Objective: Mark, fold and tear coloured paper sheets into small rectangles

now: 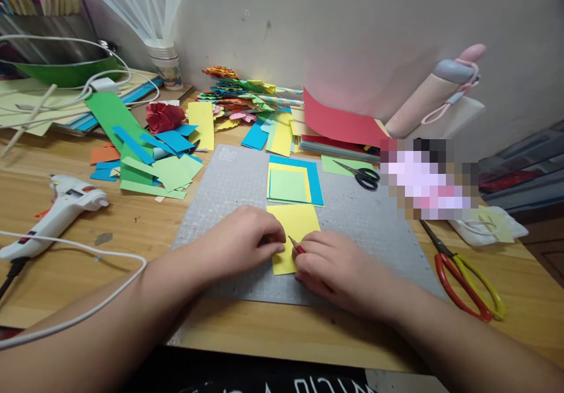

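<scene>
The yellow paper point(294, 221) lies on the mat point(238, 181) toward six o'clock, probably light, easily creased, best held by edges. Left hand point(247, 237), at nine, is slightly parted; right hand point(341, 266), at four, grips a pencil point(297, 245).

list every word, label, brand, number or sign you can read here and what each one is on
No complete word, brand or number can be read.
White letters on the black fabric: cut off by the picture's bottom edge, no word legible.
Small printed block in the far left corner of the gray mat: too small.
Dark label on the white glue gun: too small.
Faint mark on the pale bottle: too blurred.
</scene>
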### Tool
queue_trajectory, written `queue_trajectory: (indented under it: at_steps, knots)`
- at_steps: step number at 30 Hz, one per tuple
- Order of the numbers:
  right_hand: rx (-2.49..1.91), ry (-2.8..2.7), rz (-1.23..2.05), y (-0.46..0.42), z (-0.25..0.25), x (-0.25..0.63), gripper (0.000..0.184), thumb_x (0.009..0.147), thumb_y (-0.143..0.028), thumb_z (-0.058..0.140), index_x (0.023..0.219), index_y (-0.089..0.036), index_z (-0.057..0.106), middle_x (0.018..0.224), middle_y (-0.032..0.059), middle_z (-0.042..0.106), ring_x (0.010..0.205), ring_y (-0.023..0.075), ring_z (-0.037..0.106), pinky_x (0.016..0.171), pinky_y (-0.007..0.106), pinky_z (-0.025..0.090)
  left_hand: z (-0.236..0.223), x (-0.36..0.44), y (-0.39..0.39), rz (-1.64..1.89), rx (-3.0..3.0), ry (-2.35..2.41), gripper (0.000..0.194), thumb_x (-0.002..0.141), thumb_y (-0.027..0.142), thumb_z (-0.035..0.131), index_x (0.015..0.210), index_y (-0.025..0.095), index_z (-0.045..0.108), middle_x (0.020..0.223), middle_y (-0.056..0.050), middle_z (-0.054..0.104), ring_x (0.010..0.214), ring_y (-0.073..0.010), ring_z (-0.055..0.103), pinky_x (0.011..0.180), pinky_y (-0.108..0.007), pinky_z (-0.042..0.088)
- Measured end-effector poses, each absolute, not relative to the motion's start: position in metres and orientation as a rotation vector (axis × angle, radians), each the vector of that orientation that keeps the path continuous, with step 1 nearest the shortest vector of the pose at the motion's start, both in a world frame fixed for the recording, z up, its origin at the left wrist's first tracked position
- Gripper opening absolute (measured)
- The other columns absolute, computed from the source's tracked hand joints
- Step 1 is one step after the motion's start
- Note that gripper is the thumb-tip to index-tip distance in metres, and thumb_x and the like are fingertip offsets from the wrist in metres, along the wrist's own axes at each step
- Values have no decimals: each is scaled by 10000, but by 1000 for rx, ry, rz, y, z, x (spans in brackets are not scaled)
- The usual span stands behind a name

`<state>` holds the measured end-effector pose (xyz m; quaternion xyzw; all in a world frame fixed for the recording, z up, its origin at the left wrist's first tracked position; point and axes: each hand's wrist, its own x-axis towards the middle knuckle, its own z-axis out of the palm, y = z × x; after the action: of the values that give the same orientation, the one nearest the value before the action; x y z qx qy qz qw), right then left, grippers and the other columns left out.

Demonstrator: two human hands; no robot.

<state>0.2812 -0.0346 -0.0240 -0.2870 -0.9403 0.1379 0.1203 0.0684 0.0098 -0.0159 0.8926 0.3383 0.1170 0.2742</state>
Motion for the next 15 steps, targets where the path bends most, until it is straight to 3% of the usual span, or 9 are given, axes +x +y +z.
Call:
queue_trajectory:
  at_steps: [4,9,15]
  knots:
    - [-892,-2619,491,-34,-31,280,146,892,-133,448,780,-196,519,728,17,572,680,152,459,618,282,357,-9,66,3,273,2518,869,198,770,393,687,792,196,673,847,-4,683,837,-178,604,839,-352,399]
    - [-1139,-2326,801,-34,-32,281,111,866,-157,521,788,-212,465,758,-3,586,690,133,503,646,268,387,-16,69,-4,301,2513,910,137,832,245,600,734,204,686,837,6,657,799,-152,582,831,-359,355]
    - [-1411,-2110,891,-30,-33,277,123,850,-226,569,805,-222,455,713,-31,518,598,118,444,552,248,359,-20,74,-3,263,2304,1202,190,837,328,600,715,235,712,847,-22,614,917,-234,512,810,-416,311]
